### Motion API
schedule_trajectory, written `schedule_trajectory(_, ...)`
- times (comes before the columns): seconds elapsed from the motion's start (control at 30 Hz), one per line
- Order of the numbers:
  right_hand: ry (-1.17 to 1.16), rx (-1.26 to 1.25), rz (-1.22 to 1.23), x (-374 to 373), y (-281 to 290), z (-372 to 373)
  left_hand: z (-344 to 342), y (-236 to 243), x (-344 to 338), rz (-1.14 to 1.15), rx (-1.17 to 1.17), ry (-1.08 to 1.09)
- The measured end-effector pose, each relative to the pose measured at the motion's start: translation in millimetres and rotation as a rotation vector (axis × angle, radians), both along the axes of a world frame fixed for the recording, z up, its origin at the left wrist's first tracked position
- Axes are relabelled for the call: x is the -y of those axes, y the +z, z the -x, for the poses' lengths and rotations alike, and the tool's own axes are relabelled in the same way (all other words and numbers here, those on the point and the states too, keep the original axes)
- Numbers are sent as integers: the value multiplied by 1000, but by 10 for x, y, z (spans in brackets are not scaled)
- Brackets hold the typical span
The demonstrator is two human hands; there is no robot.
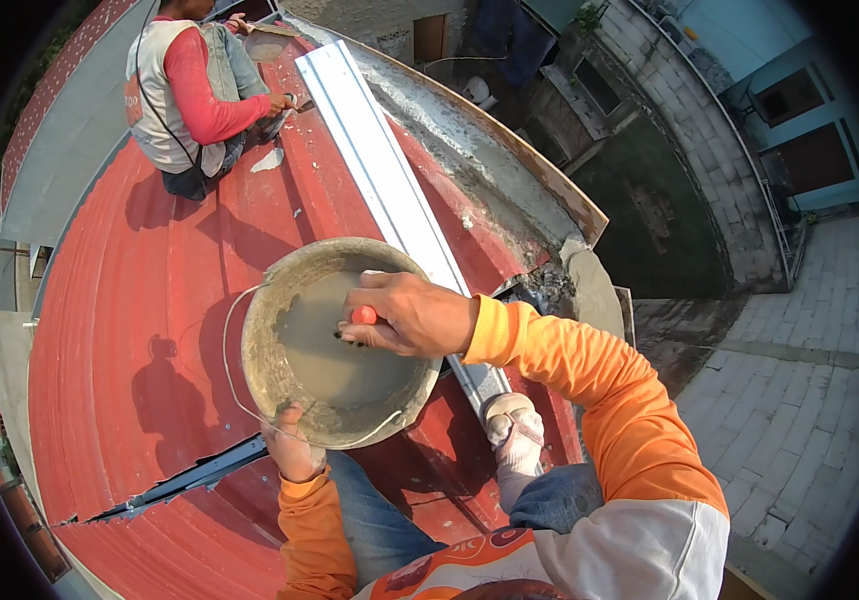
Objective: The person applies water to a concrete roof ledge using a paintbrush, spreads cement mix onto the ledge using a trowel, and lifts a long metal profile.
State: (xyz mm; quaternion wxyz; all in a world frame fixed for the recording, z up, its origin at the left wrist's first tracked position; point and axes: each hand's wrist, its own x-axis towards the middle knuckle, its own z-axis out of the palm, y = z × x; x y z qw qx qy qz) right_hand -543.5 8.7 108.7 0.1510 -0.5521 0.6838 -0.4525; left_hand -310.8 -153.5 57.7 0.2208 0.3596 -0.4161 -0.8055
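Note:
I hold a grey bucket [280,360] with cloudy grey slurry in it over the red metal roof. My left hand [293,440] grips its near-left rim. My right hand [405,312] is closed over the bucket, wrapped round a tool with a red-orange handle [364,315]; the tool's head is mostly hidden, with a dark edge showing at the slurry. The wire bail loops down the bucket's left side. A long white metal strip [365,145] runs behind the bucket toward my sock-and-sandal foot [515,450] at the right.
A co-worker [175,110] in red sleeves crouches at upper left, holding a tool at the roof. A rough concrete ledge [480,175] borders the roof's right side. Beyond it lies a drop to a yard with block walls [800,450]. A gap [190,480] cuts across the red sheets at lower left.

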Motion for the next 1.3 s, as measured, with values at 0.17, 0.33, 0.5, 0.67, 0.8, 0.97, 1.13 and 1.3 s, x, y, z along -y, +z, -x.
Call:
schedule_trajectory(0.17,-136,123,-18,-45,-117,105,-43,-59,49,85,29,-14)
schedule_trajectory(0.33,-515,1199,299,-567,17,695,-72,37,75,89,47,19)
schedule_trajectory(0.5,-790,1082,602,-1390,6,1589,-64,1,83,113,87,-10)
schedule_trajectory(0.67,-958,562,263,-1043,-750,2272,-374,-325,278,728,346,-203)
schedule_trajectory(0.8,-920,-109,-333,-869,-1483,2226,-362,-303,287,890,419,-309)
schedule_trajectory(0.97,-721,-216,-410,-889,-1181,2384,-497,-413,451,1188,330,-410)
schedule_trajectory(1.13,-500,-276,-534,-934,-1140,2247,-350,-308,308,1006,328,-319)
schedule_trajectory(1.3,-430,-332,-644,-877,-1174,2041,-363,-304,281,893,400,-269)
